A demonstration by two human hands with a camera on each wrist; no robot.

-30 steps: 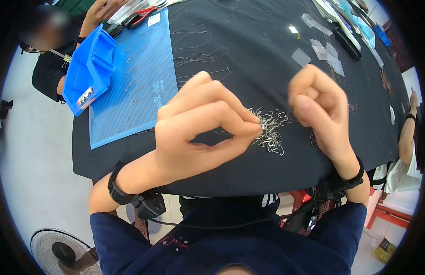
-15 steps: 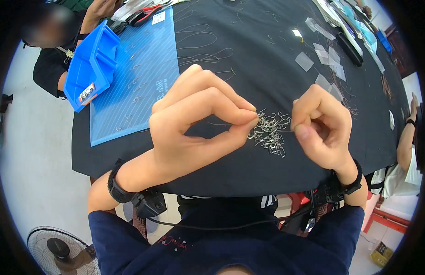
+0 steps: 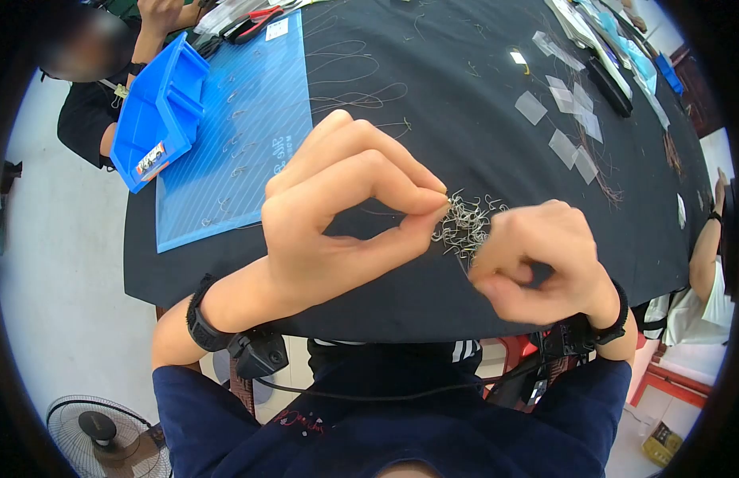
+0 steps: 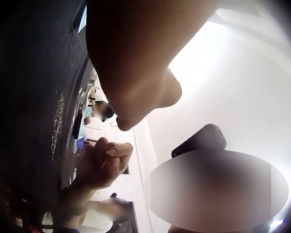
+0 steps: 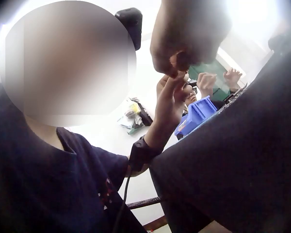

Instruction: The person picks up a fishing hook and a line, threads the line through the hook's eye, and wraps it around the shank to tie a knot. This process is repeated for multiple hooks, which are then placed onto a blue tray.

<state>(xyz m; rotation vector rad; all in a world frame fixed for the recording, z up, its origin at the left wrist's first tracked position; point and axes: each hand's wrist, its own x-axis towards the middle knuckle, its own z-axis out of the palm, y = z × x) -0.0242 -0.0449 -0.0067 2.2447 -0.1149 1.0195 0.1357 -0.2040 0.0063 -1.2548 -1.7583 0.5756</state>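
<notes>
Hook [image 4: 113,124] my left hand [image 3: 306,231] pinches seems light, stiff, best held by its straight end; my right hand [image 3: 545,239], at four o'clock, grips soft line [image 3: 463,266].

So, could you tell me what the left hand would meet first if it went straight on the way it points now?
In the head view, the pile of metal hooks comes first, just past the left hand. The hand seems raised above the table, though, so it may well pass over them.
</notes>
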